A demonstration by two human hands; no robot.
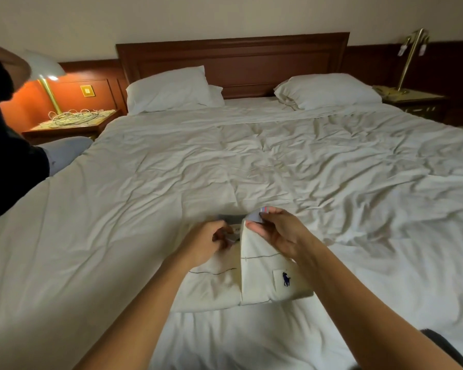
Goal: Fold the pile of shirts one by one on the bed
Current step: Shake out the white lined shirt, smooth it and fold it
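Note:
A cream polo shirt [254,279] with a dark blue horse logo on its chest pocket lies folded into a compact rectangle near the front edge of the bed [251,161]. Its grey collar points away from me. My left hand [207,243] pinches the left collar flap with curled fingers. My right hand [277,232] pinches the right collar tip, lifted a little and showing a striped edge. Both forearms reach in from the bottom of the view.
The wide bed has a wrinkled white duvet and two pillows [171,89] at the wooden headboard [233,60]. A person in dark clothes [8,145] sits at the left edge. Nightstands with lamps [72,121] flank the bed. A dark object [444,348] shows at bottom right.

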